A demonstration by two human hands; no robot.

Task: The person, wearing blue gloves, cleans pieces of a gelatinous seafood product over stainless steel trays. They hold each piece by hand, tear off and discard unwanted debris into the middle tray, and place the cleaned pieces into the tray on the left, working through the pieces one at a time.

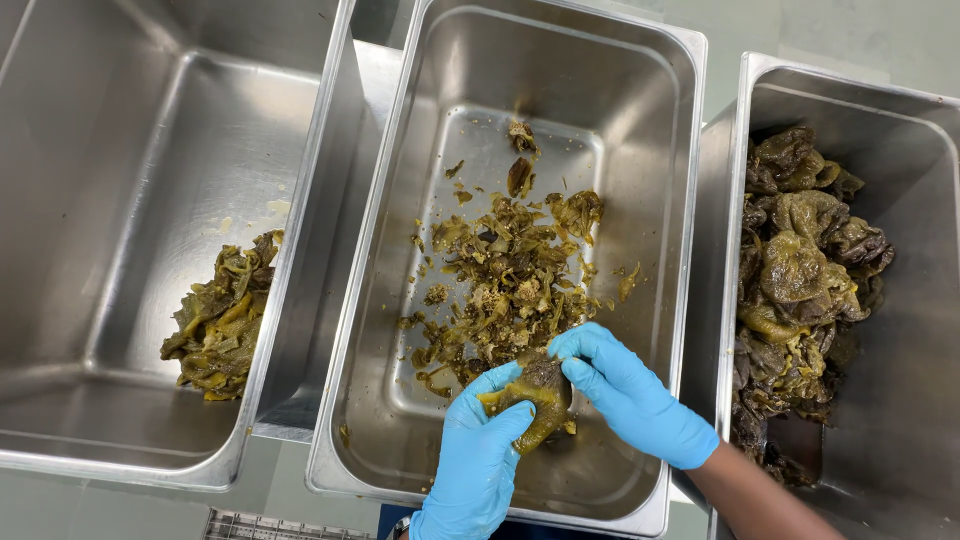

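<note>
Nearest the camera, both hands wear bright blue disposable gloves and meet over the near end of the middle rectangular stainless-steel pan (672,300). The left hand (482,450) comes up from the near edge and cups a soft, dark olive-green roasted pepper (540,395) from below and from the left, its fingers curled around the pepper's side. The right hand (625,390) reaches in from the near right, its bare forearm crossing that pan's near right corner, and its fingertips press on the pepper's top and right side. The two hands are close together, both clamped on this one pepper, which is held just above the pan floor.

Just beyond the hands, a loose heap of olive-brown pepper skins, shreds and seeds (510,275) spreads over the middle of the same pan's floor, with a few scattered bits trailing toward the far end.

To the left, a second stainless-steel pan (300,300) holds a small pile of yellow-green peeled pepper strips (222,325) against its right wall.

To the right, a third stainless-steel pan (925,300) is heaped along its left side with whole, wrinkled dark green roasted peppers (800,280), running from near to far.
</note>
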